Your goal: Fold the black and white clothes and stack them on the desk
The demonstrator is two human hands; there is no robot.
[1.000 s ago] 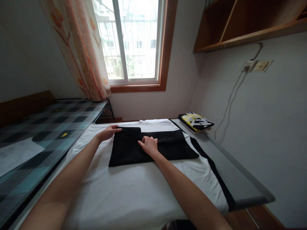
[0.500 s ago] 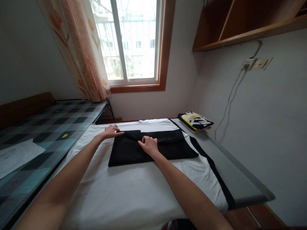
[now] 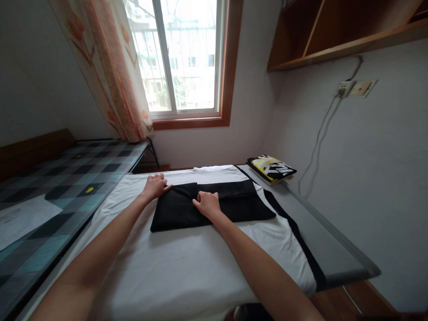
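Note:
A folded black cloth [image 3: 240, 203] lies flat on a white cloth [image 3: 187, 263] that covers much of the table. At the black cloth's far left corner, my left hand [image 3: 156, 186] has its fingers closed on the edge, thumb pointing right. My right hand [image 3: 207, 203] rests on the middle of the black cloth with curled fingers, closed beside a fold in its upper layer. Whether it pinches fabric is hidden under the fingers.
A folded black, yellow and white garment [image 3: 271, 168] sits at the table's far right. On the left is a checked bed surface [image 3: 110, 160] with a paper sheet [image 3: 26, 218]. A wooden shelf [image 3: 321, 49] hangs upper right, above a socket with a cable.
My left hand has turned and its fingers have drawn down over the corner of the black cloth. My right hand stays nearly in place.

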